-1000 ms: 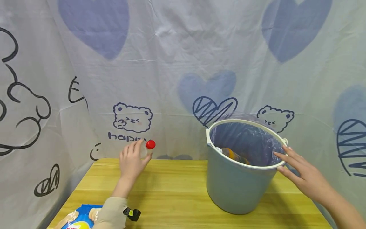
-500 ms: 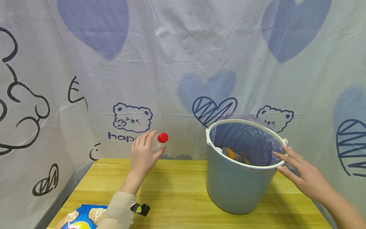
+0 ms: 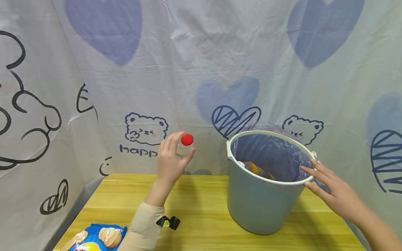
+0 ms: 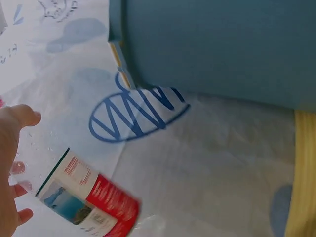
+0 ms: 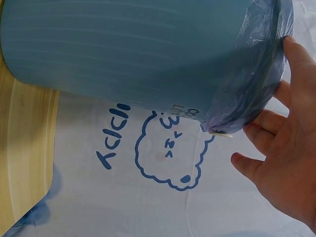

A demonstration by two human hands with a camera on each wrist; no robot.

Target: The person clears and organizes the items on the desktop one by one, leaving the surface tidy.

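Note:
A clear plastic bottle with a red cap (image 3: 187, 139) is held upright in my left hand (image 3: 169, 162), clear of the table, left of the bucket. The left wrist view shows its red and white label (image 4: 91, 200); the fingers curl round the bottle beside it. A grey-blue bucket (image 3: 260, 205) stands on the table, lined with a translucent purple bag (image 3: 260, 150). My right hand (image 3: 337, 193) rests on the bucket's right rim with fingers mostly extended. In the right wrist view, fingertips (image 5: 256, 129) touch the liner's folded edge.
Inside the bucket lies a bottle with an orange band (image 3: 252, 168) and a white cap. A blue snack bag (image 3: 110, 237) sits at the table's front left. The wooden table (image 3: 201, 219) meets a printed cloth backdrop (image 3: 188, 87) behind.
My left hand has risen and moved right with the red-capped bottle, towards the bucket, uncovering more of the snack bag. The right hand and bucket stay where they were.

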